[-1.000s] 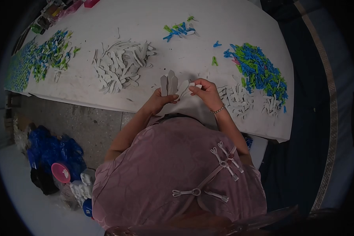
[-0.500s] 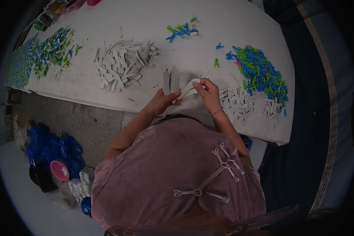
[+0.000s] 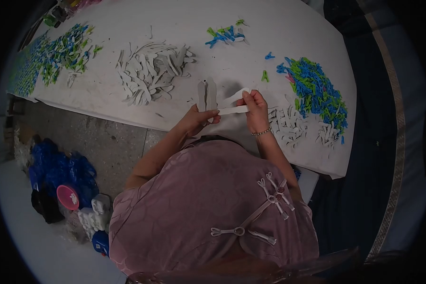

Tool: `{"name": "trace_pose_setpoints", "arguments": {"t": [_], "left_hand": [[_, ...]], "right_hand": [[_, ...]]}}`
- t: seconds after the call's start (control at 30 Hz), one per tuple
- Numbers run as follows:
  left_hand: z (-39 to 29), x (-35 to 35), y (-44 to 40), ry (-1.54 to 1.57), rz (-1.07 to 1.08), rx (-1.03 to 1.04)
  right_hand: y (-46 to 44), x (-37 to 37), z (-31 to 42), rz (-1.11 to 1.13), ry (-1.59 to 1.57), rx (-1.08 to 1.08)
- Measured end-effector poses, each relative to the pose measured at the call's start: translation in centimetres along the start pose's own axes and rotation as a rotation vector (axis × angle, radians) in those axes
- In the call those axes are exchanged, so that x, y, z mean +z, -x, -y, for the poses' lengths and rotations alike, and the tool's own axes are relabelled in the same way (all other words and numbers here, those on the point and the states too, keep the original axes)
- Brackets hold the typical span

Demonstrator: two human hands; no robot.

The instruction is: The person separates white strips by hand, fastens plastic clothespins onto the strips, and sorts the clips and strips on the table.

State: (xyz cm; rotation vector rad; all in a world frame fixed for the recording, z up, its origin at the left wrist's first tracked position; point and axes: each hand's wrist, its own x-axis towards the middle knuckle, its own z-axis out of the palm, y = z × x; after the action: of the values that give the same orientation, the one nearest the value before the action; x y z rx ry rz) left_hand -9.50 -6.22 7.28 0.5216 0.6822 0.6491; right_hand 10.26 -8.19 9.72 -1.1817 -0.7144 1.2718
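Note:
My left hand (image 3: 198, 121) is closed on a few grey-white fabric-like strips (image 3: 208, 97), which stand up side by side above its fingers. A white strip (image 3: 234, 110) runs from my left fingertips across to my right hand (image 3: 257, 112), and a second length of white material (image 3: 236, 97) slants up to the right thumb and fingers. My right hand pinches this material; whether it is one folded strip or two, I cannot tell. Just right of that hand lie several loose white strips (image 3: 286, 125) on the table. A larger heap of similar strips (image 3: 149, 73) lies beyond my left hand.
Blue and green plastic clips (image 3: 317, 90) are heaped at the table's right. A small group (image 3: 226, 35) lies at the back, and many more clips (image 3: 64, 54) spread at the left. On the floor are blue plastic bags (image 3: 64, 165) and a pink bowl (image 3: 68, 197).
My right hand has moved slightly right and down, drawing the white strip straighter between both hands. The left hand keeps its hold on the upright strips. The camera view has shifted slightly.

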Motion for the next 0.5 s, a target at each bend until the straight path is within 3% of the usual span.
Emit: {"name": "trace_pose_setpoints", "arguments": {"t": [0.17, 0.23, 0.37, 0.43, 0.47, 0.5], "left_hand": [[-0.1, -1.5, -0.5, -0.033, 0.029, 0.029], [-0.4, -1.7, -0.3, -0.038, 0.014, 0.044], [-1.1, -1.2, 0.0, -0.030, -0.076, 0.073], [-1.1, -1.2, 0.0, -0.030, -0.074, 0.089], [-1.1, -1.2, 0.0, -0.042, -0.073, 0.093], [-1.0, -1.2, 0.0, -0.053, -0.072, 0.096]], "right_hand": [[-0.6, -0.5, 1.2, 0.010, -0.284, -0.023], [-0.6, -0.1, 2.9, -0.151, -0.392, -0.009], [-0.7, -1.1, 3.0, -0.172, -0.377, -0.030], [-0.7, -1.0, 2.6, -0.305, -0.384, -0.017], [-0.6, -1.4, 2.4, -0.302, -0.383, -0.013], [-0.5, -1.7, 2.4, -0.165, -0.377, 0.041]]}}
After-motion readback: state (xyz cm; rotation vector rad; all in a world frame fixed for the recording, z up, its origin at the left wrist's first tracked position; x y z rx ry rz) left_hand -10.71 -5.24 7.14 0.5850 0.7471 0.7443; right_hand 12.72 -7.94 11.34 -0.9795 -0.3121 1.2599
